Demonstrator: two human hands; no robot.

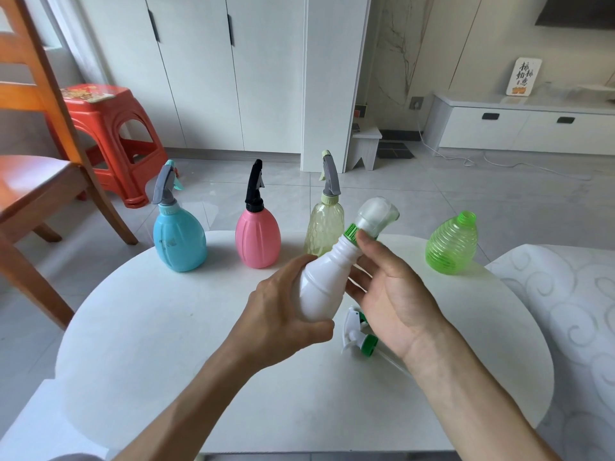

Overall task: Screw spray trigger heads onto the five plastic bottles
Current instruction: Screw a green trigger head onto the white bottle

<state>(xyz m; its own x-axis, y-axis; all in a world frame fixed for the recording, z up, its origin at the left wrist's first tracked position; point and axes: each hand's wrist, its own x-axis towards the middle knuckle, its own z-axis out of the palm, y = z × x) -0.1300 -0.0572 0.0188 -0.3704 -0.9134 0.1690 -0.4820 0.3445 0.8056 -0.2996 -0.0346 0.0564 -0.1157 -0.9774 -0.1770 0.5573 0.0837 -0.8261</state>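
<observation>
My left hand (283, 314) grips the base of a white bottle (324, 281), held tilted over the white table (166, 344). A clear trigger head with a green collar (374, 214) sits on its neck. My right hand (392, 291) is beside the neck, its thumb touching the green collar and its fingers spread. Along the far edge stand a blue bottle (179, 241), a pink bottle (258, 237) and a pale yellow bottle (324, 227), each with a trigger head on. A green ribbed bottle (452, 244) stands at the right with a bare neck. A white and green trigger head (357, 334) lies on the table under my right wrist.
A wooden chair (40, 181) stands at the left of the table and a red plastic stool (109, 141) behind it. A patterned white cushion (572, 311) adjoins the table on the right. White cabinets line the far wall.
</observation>
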